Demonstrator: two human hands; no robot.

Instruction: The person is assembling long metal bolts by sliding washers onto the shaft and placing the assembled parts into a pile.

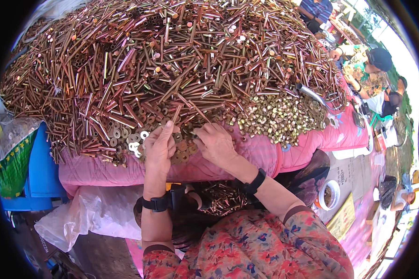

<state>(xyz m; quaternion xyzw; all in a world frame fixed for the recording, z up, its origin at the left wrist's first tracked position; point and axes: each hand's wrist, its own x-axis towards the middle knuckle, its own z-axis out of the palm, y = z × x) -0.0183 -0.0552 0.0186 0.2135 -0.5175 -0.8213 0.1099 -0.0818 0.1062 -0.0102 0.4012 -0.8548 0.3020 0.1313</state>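
White bucket [321, 195] holds brownish bits [328, 196] (left grip [158, 146] pinches a tube [177, 113], right grip [216, 145] unclear).

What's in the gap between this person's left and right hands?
Between the left hand and the right hand lie loose, flat brownish washers, several of them overlapping; the head view shows this.

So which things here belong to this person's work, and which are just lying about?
Apparently in use:
metal tube in the left hand
heaped tubes
flat washers
small gold-coloured pieces

Apparently just lying about:
blue container
crumpled plastic sheet
white bucket
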